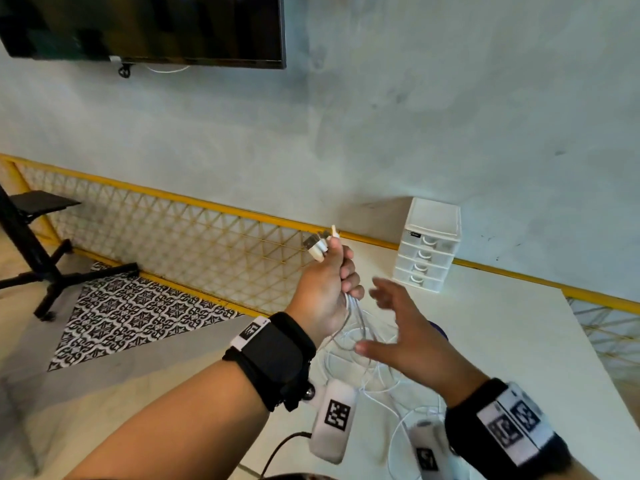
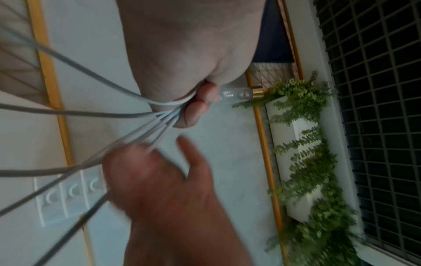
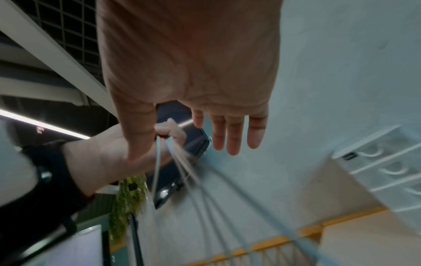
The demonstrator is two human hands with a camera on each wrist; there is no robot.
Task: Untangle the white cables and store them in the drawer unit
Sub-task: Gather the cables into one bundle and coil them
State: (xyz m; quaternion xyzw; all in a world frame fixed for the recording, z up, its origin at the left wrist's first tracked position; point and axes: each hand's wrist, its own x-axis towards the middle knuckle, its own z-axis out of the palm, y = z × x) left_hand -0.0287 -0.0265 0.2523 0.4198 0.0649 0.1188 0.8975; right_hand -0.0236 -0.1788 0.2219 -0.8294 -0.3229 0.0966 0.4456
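Smooth white plastic cables, translucent plastic drawer unit, matt white table.

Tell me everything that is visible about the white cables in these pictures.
The white cables are several thin, round, flexible cords, plastic-coated by their look. The left hand grips them in a raised bundle, with white plug ends and metal connector tips sticking out above the fist. Below the fist the strands fan out and hang in tangled loops onto the white table. The right hand, fingers spread, is at the hanging strands; whether it touches them is unclear. None is in the drawer unit.
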